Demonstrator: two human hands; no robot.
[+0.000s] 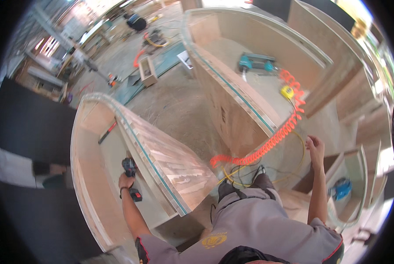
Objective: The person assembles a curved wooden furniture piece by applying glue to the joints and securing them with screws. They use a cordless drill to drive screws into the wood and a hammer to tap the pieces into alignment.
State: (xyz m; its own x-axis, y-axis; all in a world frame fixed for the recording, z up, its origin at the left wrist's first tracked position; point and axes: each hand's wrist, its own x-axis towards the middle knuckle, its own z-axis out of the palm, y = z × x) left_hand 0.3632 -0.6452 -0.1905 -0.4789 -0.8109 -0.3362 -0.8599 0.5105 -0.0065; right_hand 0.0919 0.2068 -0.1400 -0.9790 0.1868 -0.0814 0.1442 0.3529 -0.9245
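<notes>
My left hand [126,181] is wrapped around the grip of a black cordless drill [129,166], whose battery shows below my wrist. The drill is inside a curved wooden cabinet shell [86,176] on my left, over its pale inner panel. A hammer-like tool with a red handle [107,133] lies farther up in the same shell. Out to the right, my right hand [315,150] is raised in the air with its fingers curled together. Whatever they may hold is too small to make out. An orange coiled air hose [271,144] runs just left of that hand.
A larger curved shell [232,94] ahead holds a teal nail gun [256,64] and a yellow tape measure [287,92]. At right, a blue power tool [341,189] sits in a small shell. Yellow cable [303,154] crosses the floor near my feet. A wooden box [147,72] stands beyond.
</notes>
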